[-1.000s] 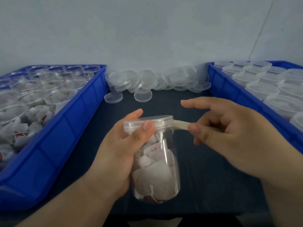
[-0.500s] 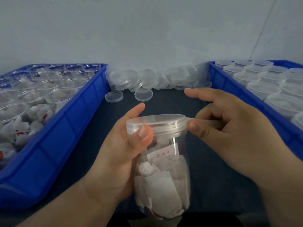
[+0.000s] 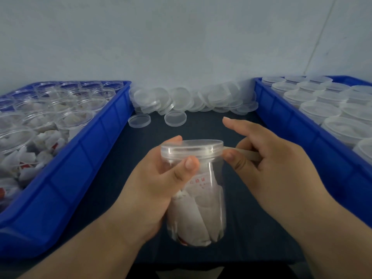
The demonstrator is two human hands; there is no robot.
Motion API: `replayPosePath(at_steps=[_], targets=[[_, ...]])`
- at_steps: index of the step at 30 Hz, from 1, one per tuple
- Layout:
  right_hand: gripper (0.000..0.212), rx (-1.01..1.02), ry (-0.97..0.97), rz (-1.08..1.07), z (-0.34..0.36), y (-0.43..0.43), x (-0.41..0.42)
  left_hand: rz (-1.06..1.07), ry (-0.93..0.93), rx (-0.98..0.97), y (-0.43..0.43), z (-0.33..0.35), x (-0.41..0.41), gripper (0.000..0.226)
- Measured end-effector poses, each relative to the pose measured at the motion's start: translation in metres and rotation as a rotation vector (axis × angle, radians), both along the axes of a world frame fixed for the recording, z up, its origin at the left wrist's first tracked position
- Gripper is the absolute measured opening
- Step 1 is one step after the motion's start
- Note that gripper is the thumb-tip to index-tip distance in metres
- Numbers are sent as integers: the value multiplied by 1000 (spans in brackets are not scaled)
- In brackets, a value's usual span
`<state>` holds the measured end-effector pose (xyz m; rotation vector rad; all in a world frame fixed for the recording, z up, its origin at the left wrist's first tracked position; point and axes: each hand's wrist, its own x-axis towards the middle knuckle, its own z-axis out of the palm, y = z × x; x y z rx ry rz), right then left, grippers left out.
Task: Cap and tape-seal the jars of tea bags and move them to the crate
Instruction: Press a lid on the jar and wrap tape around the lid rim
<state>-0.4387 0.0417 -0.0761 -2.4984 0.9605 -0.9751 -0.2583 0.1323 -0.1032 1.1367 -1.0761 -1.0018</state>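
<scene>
Far left, on the table [image 3: 120, 158]: blue plastic crate [image 3: 80, 162], moulded, ribbed walls, dark matte surface beneath.
Inside that crate: open jars [image 3: 74, 121], clear round plastic, uncapped, with white papery tea bags in and between them.
Back centre, against the wall: loose lids [image 3: 175, 117], shallow translucent discs, heaped and overlapping; two lie flat in front.
Left hand [image 3: 153, 188]: wraps the jar's neck, thumb pressed just under the cap.
Jar [image 3: 201, 214]: held above the table at centre, clear, cylindrical, packed with tea bags.
Cap [image 3: 191, 150]: clear, round, seated on the jar.
Tape strip [image 3: 247, 153]: pale, narrow, running from the cap's rim.
Right hand [image 3: 277, 170]: pinches the tape strip, forefinger straight.
Right crate [image 3: 302, 137]: blue, holding capped jars [image 3: 342, 127] in rows.
</scene>
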Motion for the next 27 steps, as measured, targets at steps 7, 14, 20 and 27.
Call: replayPosePath(at_steps=[7,14,20,27], targets=[[59,-65,134,-30,2,14,4,180,-4,60,1,-8,-3,108],[58,172,-20,155,15,2,-12,199,224,98,-1,-9,1,86],[54,171,-89,178,17,-3,-18,181,340,71,1,-8,-4,99],[55,157,-76,140,15,-7,-11,68,285,-7,7,-3,-6,101]])
